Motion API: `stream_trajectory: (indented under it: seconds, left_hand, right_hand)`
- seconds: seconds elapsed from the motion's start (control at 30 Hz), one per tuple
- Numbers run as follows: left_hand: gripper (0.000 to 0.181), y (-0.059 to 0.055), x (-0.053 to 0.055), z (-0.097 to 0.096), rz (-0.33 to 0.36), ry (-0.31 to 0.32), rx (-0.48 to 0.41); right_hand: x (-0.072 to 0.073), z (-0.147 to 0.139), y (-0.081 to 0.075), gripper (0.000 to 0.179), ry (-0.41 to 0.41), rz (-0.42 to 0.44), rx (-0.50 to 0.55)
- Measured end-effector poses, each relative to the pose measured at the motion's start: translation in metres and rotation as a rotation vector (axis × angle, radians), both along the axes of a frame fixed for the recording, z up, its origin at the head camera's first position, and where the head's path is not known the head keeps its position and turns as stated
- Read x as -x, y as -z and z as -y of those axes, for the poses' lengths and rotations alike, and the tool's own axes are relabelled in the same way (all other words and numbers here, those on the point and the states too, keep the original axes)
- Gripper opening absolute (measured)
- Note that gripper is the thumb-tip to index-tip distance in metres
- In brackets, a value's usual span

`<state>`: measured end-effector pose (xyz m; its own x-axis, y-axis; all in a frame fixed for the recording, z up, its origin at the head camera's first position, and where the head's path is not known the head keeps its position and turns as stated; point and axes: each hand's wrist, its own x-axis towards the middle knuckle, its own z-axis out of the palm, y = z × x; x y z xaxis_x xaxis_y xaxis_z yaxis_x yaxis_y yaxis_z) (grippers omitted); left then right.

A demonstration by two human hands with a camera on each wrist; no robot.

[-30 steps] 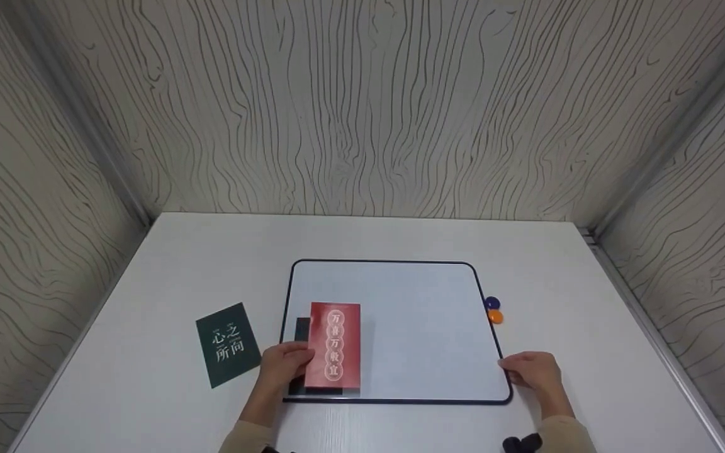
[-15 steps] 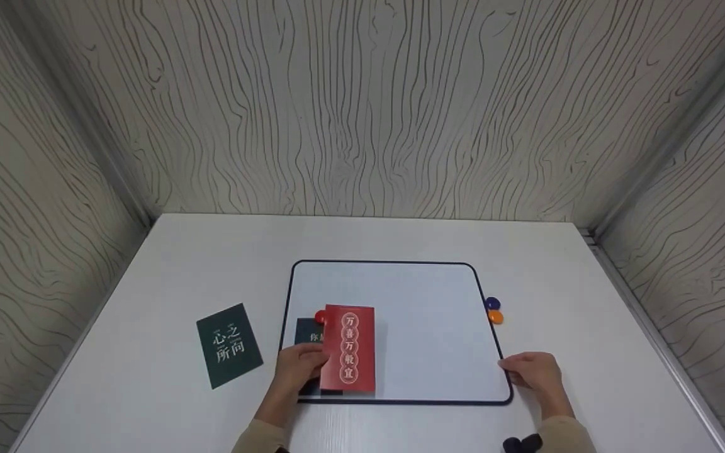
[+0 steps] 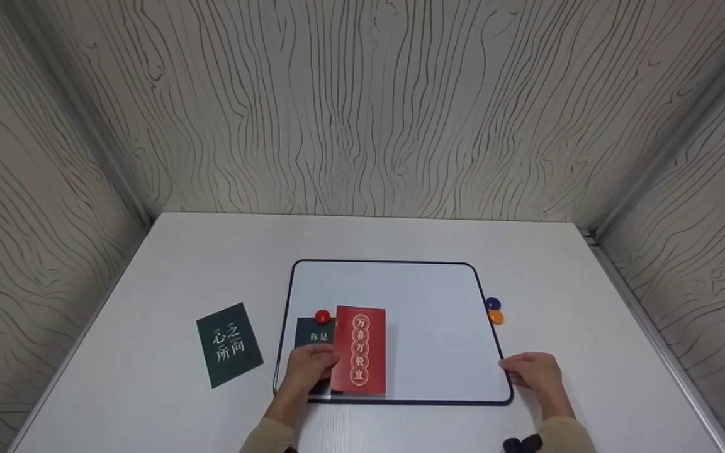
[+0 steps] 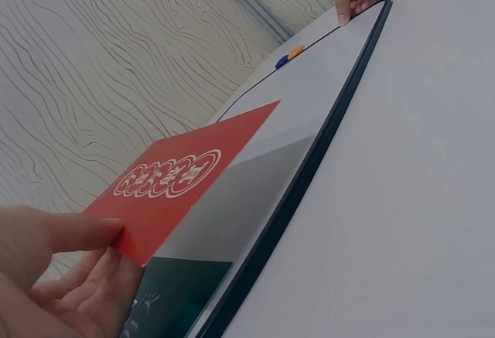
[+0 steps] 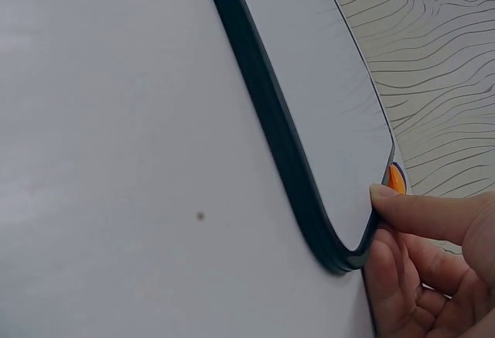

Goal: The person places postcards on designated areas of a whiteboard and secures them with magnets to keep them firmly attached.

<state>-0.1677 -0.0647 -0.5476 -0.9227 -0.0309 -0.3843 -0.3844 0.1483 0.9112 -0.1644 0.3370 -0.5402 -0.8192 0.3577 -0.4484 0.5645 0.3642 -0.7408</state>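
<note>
My left hand [image 3: 307, 372] pinches the left edge of a red card [image 3: 360, 350] with white ringed characters and holds it over the whiteboard [image 3: 438, 340]. Beneath it, a dark green card [image 3: 314, 329] lies on the board's lower left, partly covered by the red card and the hand. A red round magnet [image 3: 322, 316] sits on the green card's top edge. In the right wrist view, my right hand [image 5: 433, 253] pinches the board's dark rim near its lower right corner between thumb and fingers. The left wrist view shows the red card [image 4: 186, 175] tilted above the board surface.
Another dark green card [image 3: 230, 346] with white characters lies on the table [image 3: 148, 352] left of the board. One blue magnet [image 3: 493, 303] and one orange magnet [image 3: 496, 317] sit against the board's right edge. A wood-patterned wall [image 3: 362, 113] rises behind the table.
My left hand has carried the red card to the right across the board, uncovering the red magnet and more of the green card under it. The right hand has stayed in place.
</note>
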Motion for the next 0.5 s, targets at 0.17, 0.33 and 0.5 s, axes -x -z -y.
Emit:
stream_trajectory:
  seconds: [0.17,0.33,0.5]
  left_hand:
    - [0.035,0.0004,0.0003,-0.0020,0.003,-0.002,-0.014]
    - [0.036,0.0017,-0.0010,-0.0032,-0.040,0.027,-0.028]
    - [0.035,0.0016,-0.0013,-0.0072,-0.039,0.034,-0.040]
  right_hand:
    - [-0.0008,0.0006,-0.0006,0.027,0.007,0.000,0.008]
    - [-0.0014,-0.0002,-0.0008,0.022,-0.003,-0.013,0.011]
    - [-0.0016,-0.0009,-0.0002,0.019,-0.005,-0.020,0.020]
